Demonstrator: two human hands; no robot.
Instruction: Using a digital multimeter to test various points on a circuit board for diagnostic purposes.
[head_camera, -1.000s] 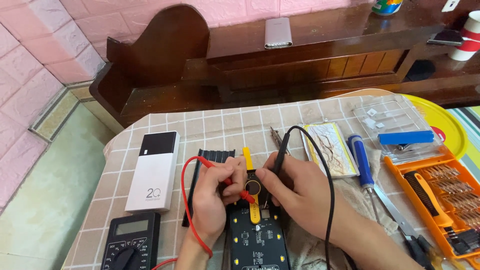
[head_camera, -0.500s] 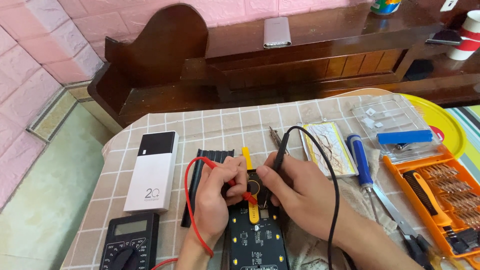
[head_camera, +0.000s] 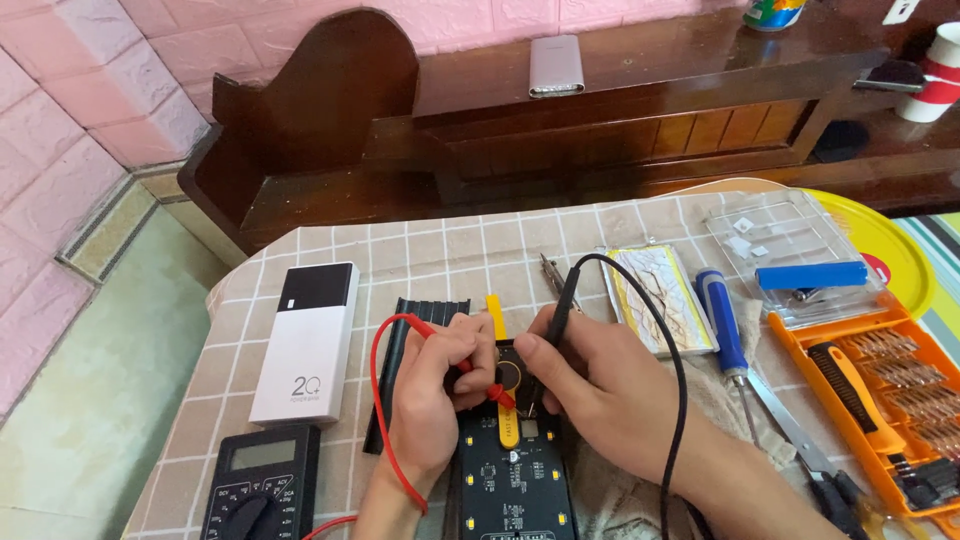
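My left hand (head_camera: 432, 400) holds a red test probe (head_camera: 478, 376) whose tip rests by a round coin-like part (head_camera: 509, 377) at the top of a black circuit board (head_camera: 515, 470). In my right hand (head_camera: 585, 380) a black test probe (head_camera: 556, 325) is gripped, its tip at the same spot on the board. Red wire (head_camera: 378, 400) loops round my left hand, and black wire (head_camera: 672, 380) arcs over my right wrist. A yellow strip (head_camera: 497, 313) runs under the board. The multimeter (head_camera: 262, 492) lies at the lower left.
A white power bank (head_camera: 310, 340) lies left, beside a black ribbed casing (head_camera: 400, 350). To the right lie a clear bag of wires (head_camera: 658, 300), a blue-handled screwdriver (head_camera: 722, 320), tweezers (head_camera: 800, 440), an orange bit set (head_camera: 890, 400) and a clear plastic lid (head_camera: 790, 255). A dark wooden bench (head_camera: 600, 110) stands behind.
Both hands stay on the board with the probes; only small shifts of the probe tips and the camera view.
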